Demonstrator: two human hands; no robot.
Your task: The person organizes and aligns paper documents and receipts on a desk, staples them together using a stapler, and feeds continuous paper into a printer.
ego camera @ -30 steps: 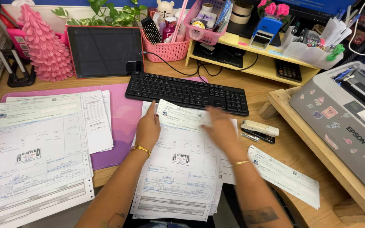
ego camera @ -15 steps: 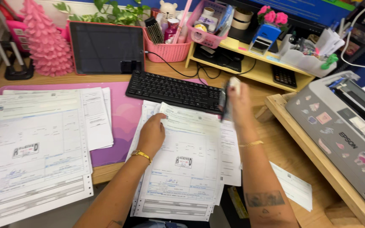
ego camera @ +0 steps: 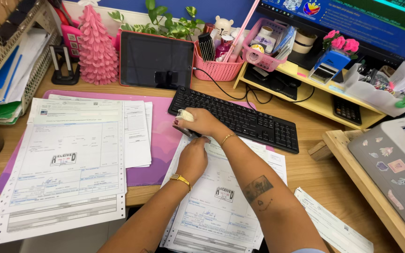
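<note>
Both hands at the top edge of a paper stack, stapler in use.

Right hand (ego camera: 201, 122), grip closed around a stapler (ego camera: 186, 125), presses it onto the top left corner of the stamped forms (ego camera: 216, 206) on the desk (ego camera: 312, 175), just before the black keyboard (ego camera: 240, 118). Left hand (ego camera: 192, 158) lies flat on the forms directly below, grip holding nothing. A second pile of forms (ego camera: 66, 164) lies well apart on the pink mat (ego camera: 158, 140).

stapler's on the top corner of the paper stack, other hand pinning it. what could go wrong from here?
1. The left hand lies right under the stapler that the right hand grips; a fingertip could get pinched.
2. The paper stack looks fanned at its edges, so a staple may miss some sheets.
3. The stack overhangs the desk edge and could slip if released.
</note>
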